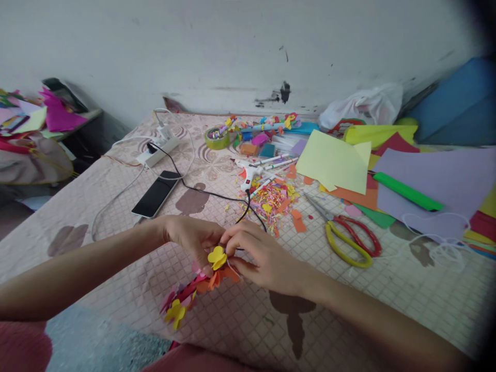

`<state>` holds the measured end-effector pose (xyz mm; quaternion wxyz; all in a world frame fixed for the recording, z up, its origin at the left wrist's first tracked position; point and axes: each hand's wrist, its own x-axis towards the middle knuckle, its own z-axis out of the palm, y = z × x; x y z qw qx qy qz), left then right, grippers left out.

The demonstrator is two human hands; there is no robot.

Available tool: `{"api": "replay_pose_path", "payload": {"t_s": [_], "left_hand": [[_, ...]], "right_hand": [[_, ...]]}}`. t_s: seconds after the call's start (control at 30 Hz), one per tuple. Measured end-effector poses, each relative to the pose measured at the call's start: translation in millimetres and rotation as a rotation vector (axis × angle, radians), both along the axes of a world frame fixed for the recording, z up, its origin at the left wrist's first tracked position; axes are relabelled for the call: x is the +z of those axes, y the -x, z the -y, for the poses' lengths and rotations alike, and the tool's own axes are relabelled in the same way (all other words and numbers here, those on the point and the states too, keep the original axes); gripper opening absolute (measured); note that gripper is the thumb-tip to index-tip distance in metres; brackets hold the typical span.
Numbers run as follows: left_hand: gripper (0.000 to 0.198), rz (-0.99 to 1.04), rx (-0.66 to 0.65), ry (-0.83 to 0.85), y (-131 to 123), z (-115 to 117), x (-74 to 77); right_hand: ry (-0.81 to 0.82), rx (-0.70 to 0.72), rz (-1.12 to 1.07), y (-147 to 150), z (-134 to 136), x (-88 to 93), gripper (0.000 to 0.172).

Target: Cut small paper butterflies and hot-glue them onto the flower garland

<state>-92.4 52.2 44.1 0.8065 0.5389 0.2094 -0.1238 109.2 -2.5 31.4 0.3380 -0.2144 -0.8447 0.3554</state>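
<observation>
Both hands meet over the near part of the table, at the upper end of a paper flower garland [196, 287]. It is a pink-red strip with yellow, orange and pink paper flowers, slanting down to the left. My left hand [194, 238] is closed on the strip, its thumb beside a yellow paper flower [217, 257]. Just right of that flower, my right hand [261, 257] has its fingers pinched together at the garland's end. A thin white string [234, 269] shows under these fingers; the fingertips themselves are partly hidden.
Beyond my hands lie a hot glue gun [249, 173], paper scraps [273, 199] and a black phone [156, 194]. Scissors [344, 232] with red and yellow handles rest at right, near coloured paper sheets [335, 160] and a green cutter [406, 191]. Cables run from a power strip [158, 150].
</observation>
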Motion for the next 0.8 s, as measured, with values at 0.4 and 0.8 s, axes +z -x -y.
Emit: {"api": "replay_pose_path", "payload": {"t_s": [0.4, 0.8], "left_hand": [[0.040, -0.034, 0.011, 0.038, -2, 0, 2.6], [0.050, 0.031, 0.239, 0.032, 8, 4, -13.1]], "right_hand": [[0.004, 0.005, -0.008, -2, -1, 0.0, 0.014], [0.005, -0.046, -0.033, -2, -5, -8.1, 0.013]]}}
